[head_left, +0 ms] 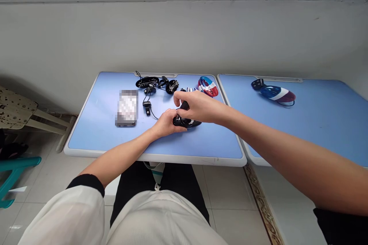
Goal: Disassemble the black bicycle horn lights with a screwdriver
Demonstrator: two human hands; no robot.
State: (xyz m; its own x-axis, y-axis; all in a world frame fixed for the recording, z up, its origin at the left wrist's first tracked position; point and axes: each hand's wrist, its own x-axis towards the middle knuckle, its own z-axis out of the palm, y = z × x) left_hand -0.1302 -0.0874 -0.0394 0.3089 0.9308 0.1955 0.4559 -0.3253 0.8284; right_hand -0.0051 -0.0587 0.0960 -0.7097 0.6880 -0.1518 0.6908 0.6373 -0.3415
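Observation:
Both my hands meet over a glossy black oval plastic piece with a dark cord [187,122] near the front of the blue table [86,134]. My left hand [166,124] grips its left end, and my right hand [195,106] pinches its upper side from the right. Fingers hide much of the piece. Behind my hands lie black oval pieces with thin cords [156,85] and a red, white and blue striped oval piece [207,86]. A phone-sized object with a pixelated top [127,108] lies left of my left hand.
A second blue table [313,122] adjoins on the right, holding a blue, white and red oval piece with a black clip [273,93]. A grey wall rises behind both tables. A spotted board and teal chair legs stand at the left.

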